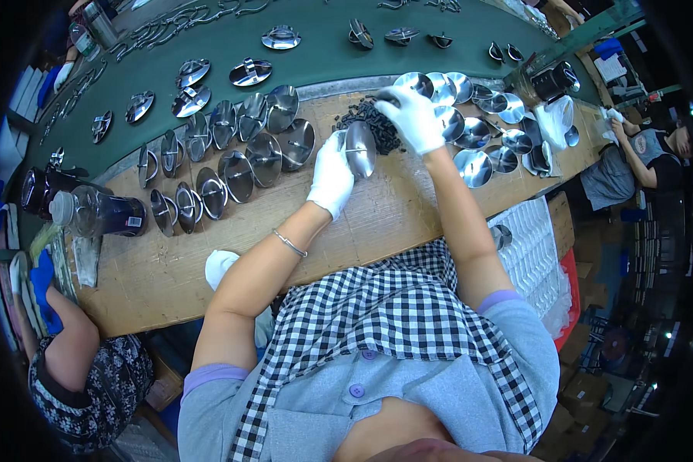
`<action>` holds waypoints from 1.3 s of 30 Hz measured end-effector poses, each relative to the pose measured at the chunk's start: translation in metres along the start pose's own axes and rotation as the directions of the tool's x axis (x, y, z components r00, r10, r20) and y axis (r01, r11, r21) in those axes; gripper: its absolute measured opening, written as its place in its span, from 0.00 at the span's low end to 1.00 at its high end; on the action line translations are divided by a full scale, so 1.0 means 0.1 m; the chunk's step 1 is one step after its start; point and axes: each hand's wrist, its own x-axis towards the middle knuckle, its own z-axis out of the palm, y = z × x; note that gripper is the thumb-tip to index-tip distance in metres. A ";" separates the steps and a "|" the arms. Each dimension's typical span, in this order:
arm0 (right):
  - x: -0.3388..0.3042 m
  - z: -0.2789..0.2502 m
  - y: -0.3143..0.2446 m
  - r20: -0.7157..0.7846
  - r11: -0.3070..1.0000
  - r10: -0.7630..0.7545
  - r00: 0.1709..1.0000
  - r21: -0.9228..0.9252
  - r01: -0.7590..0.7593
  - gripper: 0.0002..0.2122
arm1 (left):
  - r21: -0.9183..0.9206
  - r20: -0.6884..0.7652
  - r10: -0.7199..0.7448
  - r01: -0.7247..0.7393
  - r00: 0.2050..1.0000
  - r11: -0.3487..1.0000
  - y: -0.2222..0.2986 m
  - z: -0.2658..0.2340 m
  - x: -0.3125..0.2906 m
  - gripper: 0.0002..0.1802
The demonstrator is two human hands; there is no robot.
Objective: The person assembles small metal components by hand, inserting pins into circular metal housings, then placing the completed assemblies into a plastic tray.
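My left hand [333,179], in a white glove, is closed on a round shiny metal lid [361,149], tilted up on its edge above the cardboard-covered worktop [285,254]. My right hand [412,117], also white-gloved, is over the far right side of a pile of small black pieces [367,115]. Its fingers are bent and drawn together; whatever they hold, if anything, is too small to make out. The pile lies just beyond the held lid.
Rows of metal lids with strap handles [266,160] stand left; more lids [473,168] stand right. Behind runs a green belt [316,58] carrying scattered lids. A clear jug [100,212] stands far left. Other people sit at both sides; a co-worker [631,154] is at right.
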 end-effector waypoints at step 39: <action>-0.66 -0.10 -0.55 0.111 0.973 -0.224 0.968 -0.028 0.228 0.08 | 0.629 0.046 0.454 -0.379 0.890 0.679 0.03 -0.01 -0.13 0.18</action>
